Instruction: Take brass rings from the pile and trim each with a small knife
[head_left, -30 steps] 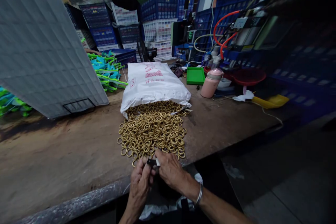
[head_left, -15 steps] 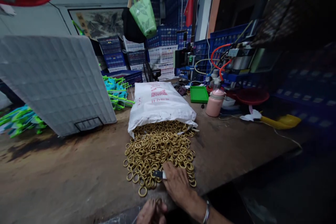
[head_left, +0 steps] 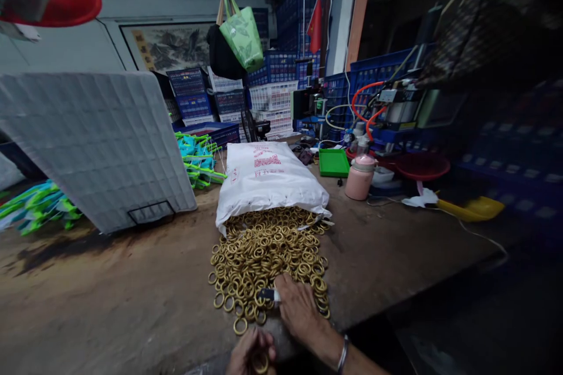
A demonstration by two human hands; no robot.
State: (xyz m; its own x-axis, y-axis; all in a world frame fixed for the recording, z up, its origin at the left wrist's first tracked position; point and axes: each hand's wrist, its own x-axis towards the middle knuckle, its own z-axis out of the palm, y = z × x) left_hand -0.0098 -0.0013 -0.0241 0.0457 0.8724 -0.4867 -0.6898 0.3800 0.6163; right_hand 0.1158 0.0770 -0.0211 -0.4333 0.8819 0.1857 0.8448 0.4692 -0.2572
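Note:
Many brass-coloured rings (head_left: 259,258) spill in a heap from the mouth of a white printed sack (head_left: 272,187). At the heap's front right edge, my right hand (head_left: 297,304) rests with its fingers curled down against the rings. By its thumb juts a short dark piece with a white band (head_left: 268,294); whether it is held or worn is unclear. Low in the view, my left hand (head_left: 246,351) is closed around a brass-coloured ring (head_left: 260,362). A single loose ring (head_left: 240,326) lies just beyond the left hand.
A grey padded panel (head_left: 97,146) stands at left on the brown table (head_left: 109,299), near bright green and blue pieces (head_left: 200,158). To the right are a green tray (head_left: 333,163), a pink bottle (head_left: 359,179) and a yellow scoop-like object (head_left: 472,209). Stacked crates fill the back.
The view has tilted slightly upward. My left hand has turned, and a ring now shows plainly in its fingers. My right hand stays at the heap's edge, almost unmoved.

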